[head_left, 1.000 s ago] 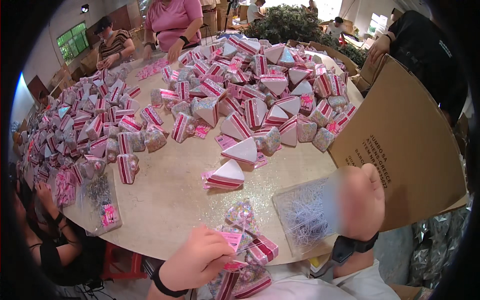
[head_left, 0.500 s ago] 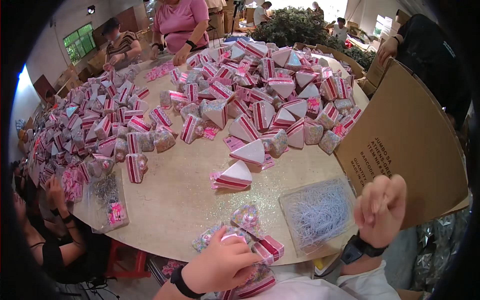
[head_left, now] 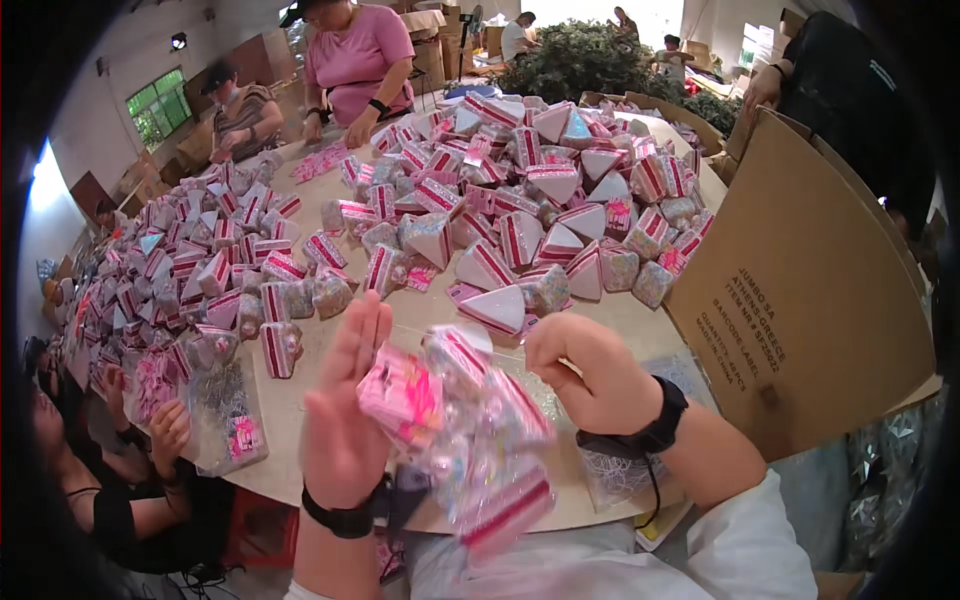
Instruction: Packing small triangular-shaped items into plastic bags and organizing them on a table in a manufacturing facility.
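Observation:
Several toy cake slices [head_left: 500,415] with pink and white layers and glittery beaded sides are bunched in front of me, blurred by motion. A pink printed card [head_left: 402,396] hangs at the bunch's left side. My left hand [head_left: 345,425] is open beside the card, fingers stretched upward and thumb apart; whether it touches the card I cannot tell. To the right of the bunch, my right hand [head_left: 600,375] is closed with bent fingers; whatever is in them is hidden. Behind my right wrist lies a clear tray of pale thin strings [head_left: 620,475], partly covered.
A large pile of cake slices [head_left: 520,235] covers the table's far half and left side. An upright cardboard box flap [head_left: 800,290] borders the right. Another clear tray [head_left: 225,410] lies at the left. Other people [head_left: 360,60] work around the table.
My left hand has risen from the near slices and opened. My right hand has moved left, toward the middle. The bunch of slices has lifted from the table's near edge.

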